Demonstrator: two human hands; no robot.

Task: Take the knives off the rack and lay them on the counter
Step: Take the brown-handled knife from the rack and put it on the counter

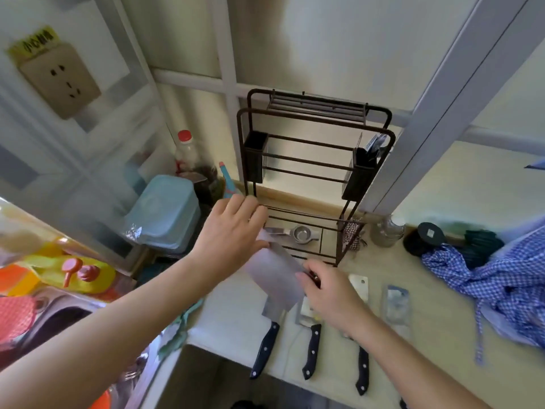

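Note:
A dark metal rack (pixel 314 160) stands on the counter (pixel 236 308) against the wall. In front of its base I hold a wide-bladed cleaver (pixel 275 276) in the air, blurred. My right hand (pixel 328 295) grips its handle end. My left hand (pixel 233 231) pinches the far corner of the blade near the rack's lower bars. Several knives lie side by side on the counter below: a black-handled cleaver (pixel 265 348), a second knife (pixel 312 349), a third (pixel 362 369), and a pale blade (pixel 396 302) whose handle is hidden by my right arm.
A small metal strainer (pixel 300 233) lies in the rack's base. A teal plastic container (pixel 165 214) and a red-capped bottle (pixel 185 152) stand to the left. A sink with colourful items (pixel 44 290) is at the far left. To the right are a blue checked cloth (pixel 495 278) and a glass jar (pixel 386 231).

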